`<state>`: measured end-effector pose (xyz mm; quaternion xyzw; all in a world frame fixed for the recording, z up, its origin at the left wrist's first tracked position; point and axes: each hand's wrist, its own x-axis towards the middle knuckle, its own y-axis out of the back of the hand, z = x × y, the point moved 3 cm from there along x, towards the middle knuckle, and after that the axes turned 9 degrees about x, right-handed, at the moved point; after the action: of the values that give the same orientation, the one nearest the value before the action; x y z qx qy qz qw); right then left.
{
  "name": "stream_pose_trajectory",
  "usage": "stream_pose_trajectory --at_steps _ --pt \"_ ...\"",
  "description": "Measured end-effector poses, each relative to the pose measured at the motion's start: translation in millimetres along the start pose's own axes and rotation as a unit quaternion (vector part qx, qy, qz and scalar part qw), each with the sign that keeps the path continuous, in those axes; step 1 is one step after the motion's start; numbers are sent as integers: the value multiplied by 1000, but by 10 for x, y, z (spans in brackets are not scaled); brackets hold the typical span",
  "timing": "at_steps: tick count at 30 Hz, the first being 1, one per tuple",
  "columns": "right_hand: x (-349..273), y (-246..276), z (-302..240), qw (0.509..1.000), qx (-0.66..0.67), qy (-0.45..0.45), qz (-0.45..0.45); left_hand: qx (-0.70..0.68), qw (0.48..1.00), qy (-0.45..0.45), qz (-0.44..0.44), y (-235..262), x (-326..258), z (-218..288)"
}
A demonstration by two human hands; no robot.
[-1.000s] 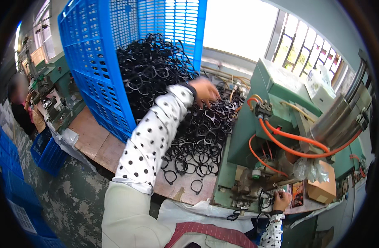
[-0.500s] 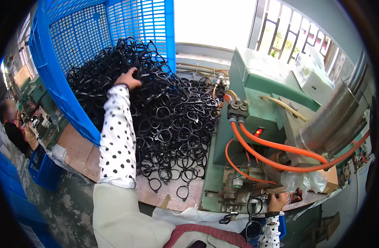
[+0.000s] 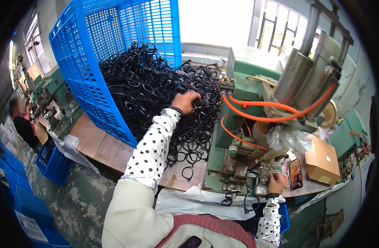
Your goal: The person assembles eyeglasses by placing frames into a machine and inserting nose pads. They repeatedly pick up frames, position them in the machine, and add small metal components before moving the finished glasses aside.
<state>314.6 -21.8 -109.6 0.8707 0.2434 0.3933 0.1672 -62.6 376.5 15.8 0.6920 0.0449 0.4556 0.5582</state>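
Note:
My left hand [image 3: 185, 102] is over the near right part of a large heap of black eyeglass frames [image 3: 144, 89]. Its thumb and fingers curl round a dark eyeglass frame at the heap's surface. My right hand [image 3: 277, 182] is low at the right, at a small tray of tiny metal parts [image 3: 267, 170]. Those fingers are drawn together, and whatever lies between them is hidden. Just left of this hand, one black eyeglass frame [image 3: 251, 202] hangs upright at the front of a green machine [image 3: 216, 165]. Another dark frame [image 3: 227, 200] lies beside it.
A tipped blue plastic crate [image 3: 96, 93] holds much of the heap. Orange hoses [image 3: 272, 108] loop over the machine. A phone [image 3: 295, 173] and a cardboard box [image 3: 322, 160] lie to the right. A co-worker [image 3: 22, 124] is at far left, beside another blue crate [image 3: 53, 163].
My left hand has moved right and nearer across the heap, out of the crate's middle. My right hand has shifted slightly nearer at the parts tray. The view has turned somewhat.

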Motion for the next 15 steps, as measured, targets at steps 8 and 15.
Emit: stream_pose_trajectory --at_steps 8,15 --pt "-19 -17 28 1000 -1 9 0 137 934 -8 -329 -359 -563 1276" --pt "-19 -5 40 999 36 -29 15 57 997 30 41 411 -1479 1767"
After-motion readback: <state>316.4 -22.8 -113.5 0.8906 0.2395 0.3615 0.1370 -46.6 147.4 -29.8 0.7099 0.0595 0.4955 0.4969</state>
